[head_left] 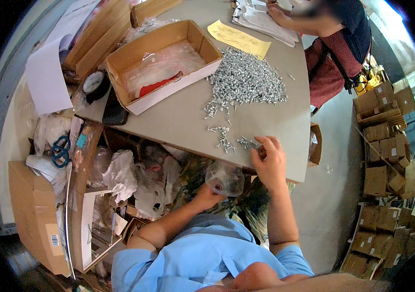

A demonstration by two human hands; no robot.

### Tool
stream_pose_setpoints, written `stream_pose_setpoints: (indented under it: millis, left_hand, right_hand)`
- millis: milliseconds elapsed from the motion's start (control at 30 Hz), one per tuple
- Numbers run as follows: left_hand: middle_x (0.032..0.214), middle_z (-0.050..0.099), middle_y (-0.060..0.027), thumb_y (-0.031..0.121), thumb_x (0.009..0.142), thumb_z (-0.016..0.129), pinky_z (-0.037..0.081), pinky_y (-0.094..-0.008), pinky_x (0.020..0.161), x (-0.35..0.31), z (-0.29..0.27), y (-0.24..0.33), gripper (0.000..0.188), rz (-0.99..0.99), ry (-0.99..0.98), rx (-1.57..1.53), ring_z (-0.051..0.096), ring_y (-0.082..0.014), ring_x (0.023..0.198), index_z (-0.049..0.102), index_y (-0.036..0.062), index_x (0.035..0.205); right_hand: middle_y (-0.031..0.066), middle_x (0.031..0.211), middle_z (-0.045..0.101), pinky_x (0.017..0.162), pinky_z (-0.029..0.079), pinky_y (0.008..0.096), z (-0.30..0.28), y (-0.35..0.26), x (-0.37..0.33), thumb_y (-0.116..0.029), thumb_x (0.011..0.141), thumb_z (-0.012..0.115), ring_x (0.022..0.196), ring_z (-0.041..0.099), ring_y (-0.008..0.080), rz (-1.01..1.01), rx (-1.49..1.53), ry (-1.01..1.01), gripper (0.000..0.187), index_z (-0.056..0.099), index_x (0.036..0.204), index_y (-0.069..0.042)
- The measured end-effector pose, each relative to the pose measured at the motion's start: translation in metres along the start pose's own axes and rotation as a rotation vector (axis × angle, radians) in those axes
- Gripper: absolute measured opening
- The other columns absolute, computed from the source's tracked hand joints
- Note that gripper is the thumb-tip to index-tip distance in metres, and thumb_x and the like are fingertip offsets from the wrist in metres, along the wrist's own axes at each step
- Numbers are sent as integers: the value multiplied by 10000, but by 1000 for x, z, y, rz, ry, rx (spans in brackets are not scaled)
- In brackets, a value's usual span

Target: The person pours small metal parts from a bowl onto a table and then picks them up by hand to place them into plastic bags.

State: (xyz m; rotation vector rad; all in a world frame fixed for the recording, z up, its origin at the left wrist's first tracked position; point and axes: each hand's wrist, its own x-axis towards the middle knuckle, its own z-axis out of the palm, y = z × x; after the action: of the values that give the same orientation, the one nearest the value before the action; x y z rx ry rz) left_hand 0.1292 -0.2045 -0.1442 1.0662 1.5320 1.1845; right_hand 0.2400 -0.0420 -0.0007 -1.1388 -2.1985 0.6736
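Below the near table edge, my left hand (209, 196) is closed on a clear plastic bag (231, 183), its mouth facing up. My right hand (270, 163) rests over the table's near edge, fingers curled with the tips at a few silver screws (244, 142). What lies under those fingers is partly hidden. Just to the left is another small cluster of screws (225, 141). Farther back, a large heap of the same screws (246, 78) spreads over the grey table (168, 121).
An open cardboard box (172, 91) holding clear bags and something red stands left of the heap. A yellow written sheet (239, 39) touches the heap's far side. Across the table, a person (336, 53) sits by stacked papers (261, 22). Cartons (382, 180) are stacked at the right.
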Motion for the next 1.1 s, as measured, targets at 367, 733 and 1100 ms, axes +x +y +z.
stream_pose_setpoints:
  millis: [367, 733, 1100]
  left_hand:
    - [776, 606, -88, 124, 706, 727, 469, -338, 673, 3, -1, 2, 247, 139, 32, 42, 584, -184, 724, 584, 27, 881]
    - [833, 630, -72, 102, 719, 719, 474, -326, 707, -2, 1, 3, 212, 62, -21, -177, 600, -173, 782, 610, 25, 883]
    - [885, 656, -94, 100, 710, 731, 480, -330, 737, -3, 2, 14, 297, -27, 9, -210, 614, -167, 818, 610, -9, 959]
  right_hand:
    - [153, 976, 585, 809, 467, 401, 13, 0, 5, -57, 697, 651, 925, 565, 338, -132, -68, 51, 215, 625, 907, -20]
    - [142, 944, 597, 693, 504, 340, -3, -23, -23, -23, 706, 673, 815, 619, 270, -117, 141, -267, 227, 634, 929, -1]
    - [126, 913, 561, 677, 488, 377, 16, -15, 11, -72, 748, 651, 761, 585, 299, -149, -62, -38, 191, 640, 938, -52]
